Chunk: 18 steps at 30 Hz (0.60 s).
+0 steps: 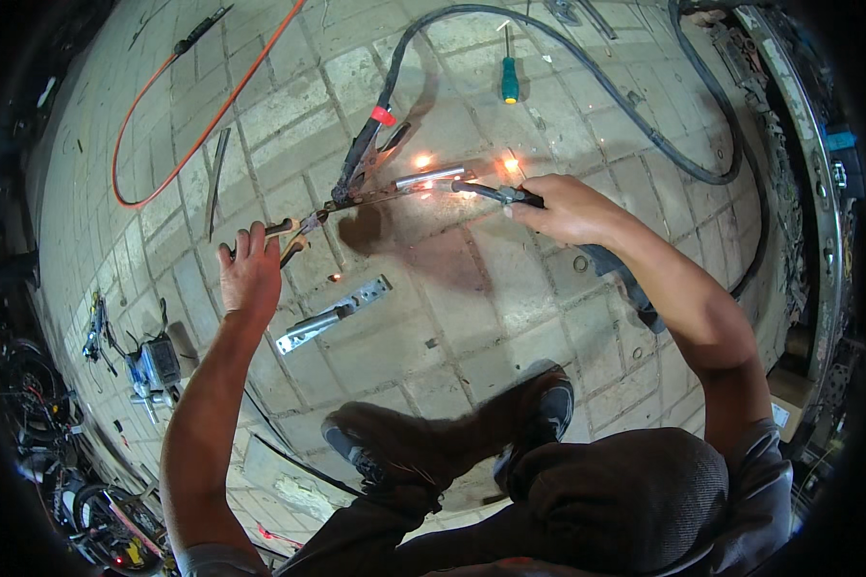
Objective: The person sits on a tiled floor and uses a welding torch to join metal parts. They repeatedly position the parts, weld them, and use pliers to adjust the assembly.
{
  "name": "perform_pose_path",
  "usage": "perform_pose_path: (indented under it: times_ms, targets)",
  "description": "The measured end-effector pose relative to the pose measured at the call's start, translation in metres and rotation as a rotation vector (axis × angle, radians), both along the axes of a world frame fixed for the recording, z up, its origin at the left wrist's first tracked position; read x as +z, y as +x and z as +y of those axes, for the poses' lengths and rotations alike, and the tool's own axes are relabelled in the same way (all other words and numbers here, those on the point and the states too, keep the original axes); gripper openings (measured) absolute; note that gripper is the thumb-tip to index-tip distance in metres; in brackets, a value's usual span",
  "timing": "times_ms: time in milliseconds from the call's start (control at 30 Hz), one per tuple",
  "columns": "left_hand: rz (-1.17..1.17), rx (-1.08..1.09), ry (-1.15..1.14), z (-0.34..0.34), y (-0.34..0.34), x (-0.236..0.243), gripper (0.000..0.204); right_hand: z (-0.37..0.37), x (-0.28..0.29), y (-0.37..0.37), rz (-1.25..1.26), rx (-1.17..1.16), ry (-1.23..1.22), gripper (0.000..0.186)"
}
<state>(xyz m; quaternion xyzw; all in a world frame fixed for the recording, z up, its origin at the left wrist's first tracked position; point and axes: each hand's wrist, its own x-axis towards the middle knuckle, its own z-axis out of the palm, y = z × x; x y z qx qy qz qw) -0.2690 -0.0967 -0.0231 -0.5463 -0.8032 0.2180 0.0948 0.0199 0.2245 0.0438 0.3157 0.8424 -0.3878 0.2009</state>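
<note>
My left hand (250,269) is closed round the handles of pliers (310,223), whose jaws meet the end of a thin metal piece by a dark clamp (344,190). My right hand (570,209) grips a dark welding torch (496,192), its tip pointing left at the metal work. Just left of that tip lies a shiny metal tube (429,177), with bright orange glow and sparks beside and under it. The exact contact at the torch tip is lost in the glare. A flat metal bracket with a rod on it (335,314) rests on the paving nearer my feet.
A thick black cable (548,34) with a red band loops across the far side. A green screwdriver (509,82) lies beyond the tube. At the left are an orange hose (202,139), a metal strip (217,183) and a blue-grey device (154,365). My shoes (548,404) stand close in front.
</note>
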Motion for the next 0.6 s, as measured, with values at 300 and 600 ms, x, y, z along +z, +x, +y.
perform_pose_path:
  times_ms: [300, 600]
  targets:
    - [-0.039, 0.043, -0.042, 0.003, 0.005, 0.009, 0.029, -0.003, 0.006, -0.008, -0.089, 0.024, 0.024, 0.043]
    - [0.024, 0.052, 0.061, -0.026, -0.022, -0.03, 0.031, -0.004, 0.013, -0.017, -0.079, 0.022, 0.036, 0.042]
